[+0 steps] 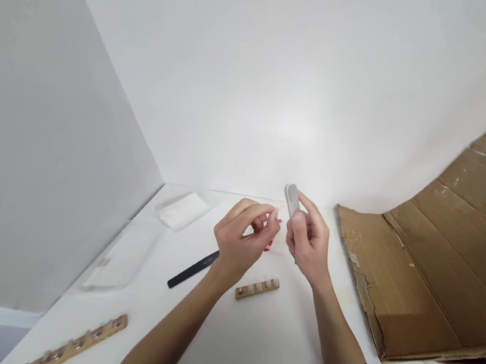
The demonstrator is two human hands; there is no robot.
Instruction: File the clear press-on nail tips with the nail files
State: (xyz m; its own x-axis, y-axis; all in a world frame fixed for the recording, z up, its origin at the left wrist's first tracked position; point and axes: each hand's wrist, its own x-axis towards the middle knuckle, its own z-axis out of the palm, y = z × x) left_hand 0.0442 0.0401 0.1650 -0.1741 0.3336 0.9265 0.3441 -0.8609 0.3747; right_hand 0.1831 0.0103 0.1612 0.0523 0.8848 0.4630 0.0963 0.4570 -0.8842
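My left hand (245,233) is raised over the table, thumb and fingertips pinched together. Whatever tiny pale thing may be between them is too small to make out. To its right, my right hand (309,239) is closed around a slim grey rounded device (291,198), its upper end tilted toward the left. Partly hidden behind my left hand lies a small red-and-white item (269,245). Below both hands a short wooden strip (257,289) carries several clear nail tips. A black nail file (192,269) reaches under my left wrist.
At the lower left lies a longer wooden strip (78,344) with several round metal mounts. Clear plastic packets (182,209) rest on the white table (264,354) at the left. Folded brown cardboard (428,280) covers the right side; a white wall (256,87) stands behind.
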